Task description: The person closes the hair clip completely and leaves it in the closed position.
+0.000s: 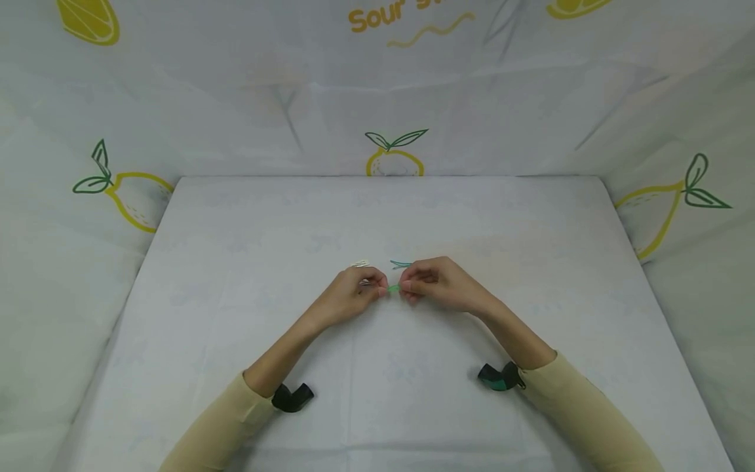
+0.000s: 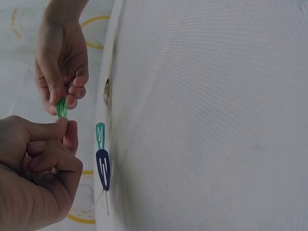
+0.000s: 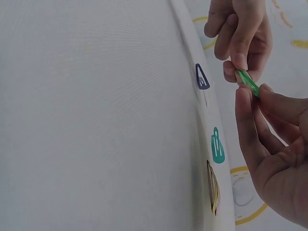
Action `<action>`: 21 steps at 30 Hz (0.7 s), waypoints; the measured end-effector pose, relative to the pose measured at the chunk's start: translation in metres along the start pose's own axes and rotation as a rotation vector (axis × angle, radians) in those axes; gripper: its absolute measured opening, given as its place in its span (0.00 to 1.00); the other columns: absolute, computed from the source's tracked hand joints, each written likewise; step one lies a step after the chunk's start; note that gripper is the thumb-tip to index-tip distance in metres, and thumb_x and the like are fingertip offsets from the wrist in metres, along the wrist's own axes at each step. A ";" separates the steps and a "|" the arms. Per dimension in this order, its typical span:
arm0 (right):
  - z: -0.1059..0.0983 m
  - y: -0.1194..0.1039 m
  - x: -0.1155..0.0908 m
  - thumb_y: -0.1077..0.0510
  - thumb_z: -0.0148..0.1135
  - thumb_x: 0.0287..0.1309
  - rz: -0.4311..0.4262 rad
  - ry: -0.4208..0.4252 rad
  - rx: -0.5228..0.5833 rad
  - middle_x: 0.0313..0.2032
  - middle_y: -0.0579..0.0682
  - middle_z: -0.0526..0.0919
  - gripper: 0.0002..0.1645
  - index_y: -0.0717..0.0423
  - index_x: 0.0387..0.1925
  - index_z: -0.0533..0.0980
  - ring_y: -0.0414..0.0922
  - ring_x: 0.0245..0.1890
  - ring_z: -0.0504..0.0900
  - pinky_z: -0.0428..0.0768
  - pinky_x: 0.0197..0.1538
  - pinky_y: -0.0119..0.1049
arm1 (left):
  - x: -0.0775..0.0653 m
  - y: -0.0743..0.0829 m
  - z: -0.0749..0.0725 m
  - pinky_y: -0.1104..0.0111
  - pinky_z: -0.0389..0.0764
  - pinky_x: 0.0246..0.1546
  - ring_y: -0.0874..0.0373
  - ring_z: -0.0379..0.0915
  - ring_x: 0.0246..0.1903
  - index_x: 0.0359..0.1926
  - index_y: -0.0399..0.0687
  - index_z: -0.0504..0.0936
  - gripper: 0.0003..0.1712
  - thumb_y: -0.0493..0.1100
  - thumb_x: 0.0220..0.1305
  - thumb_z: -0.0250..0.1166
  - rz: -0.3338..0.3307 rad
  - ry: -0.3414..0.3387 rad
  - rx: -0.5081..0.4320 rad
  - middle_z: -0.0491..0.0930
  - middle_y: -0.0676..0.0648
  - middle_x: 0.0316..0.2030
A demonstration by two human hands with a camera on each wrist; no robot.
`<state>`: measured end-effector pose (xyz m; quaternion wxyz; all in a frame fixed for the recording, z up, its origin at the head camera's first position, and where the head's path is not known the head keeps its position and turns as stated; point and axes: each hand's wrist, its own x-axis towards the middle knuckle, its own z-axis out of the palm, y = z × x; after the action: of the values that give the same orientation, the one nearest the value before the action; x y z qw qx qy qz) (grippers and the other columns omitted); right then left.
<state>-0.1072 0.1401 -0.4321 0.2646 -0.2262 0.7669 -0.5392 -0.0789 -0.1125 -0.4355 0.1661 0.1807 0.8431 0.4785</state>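
A small green snap hair clip (image 1: 393, 288) spans the narrow gap between the two hands, above the white table. My left hand (image 1: 352, 298) pinches one end of it between thumb and forefinger. At the other end, the right hand (image 1: 444, 286) pinches the clip with its thumb and fingertips. In the right wrist view the clip (image 3: 248, 82) lies slantwise, its ends covered by fingertips. A teal hair clip (image 3: 218, 147) and a dark navy hair clip (image 3: 202, 77) lie on the table beyond the hands.
Past the teal clip lies a thin yellow-and-brown looped item (image 3: 213, 188). Some pale, thin-lined pieces (image 1: 361, 263) rest just behind the left hand. Black wrist mounts (image 1: 293, 398) sit at both sleeve cuffs. Lemon-printed white cloth (image 1: 395, 85) surrounds the table.
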 end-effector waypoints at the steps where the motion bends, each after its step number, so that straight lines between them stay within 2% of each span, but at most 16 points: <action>1: 0.000 0.001 0.000 0.62 0.67 0.75 -0.006 0.001 0.002 0.37 0.60 0.90 0.07 0.62 0.45 0.86 0.52 0.38 0.91 0.90 0.47 0.39 | 0.000 0.000 0.000 0.67 0.81 0.49 0.56 0.79 0.46 0.45 0.38 0.87 0.05 0.36 0.75 0.68 0.002 0.002 0.003 0.88 0.44 0.44; 9: -0.002 0.002 -0.001 0.63 0.64 0.76 -0.015 -0.016 0.014 0.39 0.64 0.90 0.07 0.63 0.46 0.86 0.50 0.38 0.90 0.89 0.48 0.38 | 0.002 -0.002 0.002 0.71 0.79 0.45 0.58 0.78 0.43 0.46 0.40 0.88 0.05 0.37 0.75 0.69 0.021 0.004 0.015 0.90 0.44 0.46; 14: -0.002 0.002 -0.001 0.63 0.65 0.76 -0.016 0.001 0.004 0.37 0.61 0.91 0.07 0.62 0.45 0.86 0.51 0.36 0.90 0.89 0.47 0.38 | 0.003 -0.004 0.003 0.71 0.80 0.44 0.59 0.80 0.43 0.44 0.42 0.90 0.04 0.38 0.74 0.71 0.019 0.040 0.016 0.90 0.45 0.44; 21: -0.003 0.003 -0.002 0.62 0.65 0.76 0.007 0.008 0.002 0.37 0.59 0.91 0.07 0.62 0.45 0.86 0.52 0.36 0.91 0.89 0.46 0.37 | 0.004 -0.003 0.005 0.73 0.73 0.29 0.64 0.70 0.25 0.42 0.44 0.90 0.03 0.37 0.73 0.70 -0.005 0.060 -0.036 0.89 0.44 0.39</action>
<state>-0.1079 0.1447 -0.4333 0.2638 -0.2213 0.7680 -0.5400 -0.0805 -0.1082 -0.4406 0.1453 0.1611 0.8395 0.4981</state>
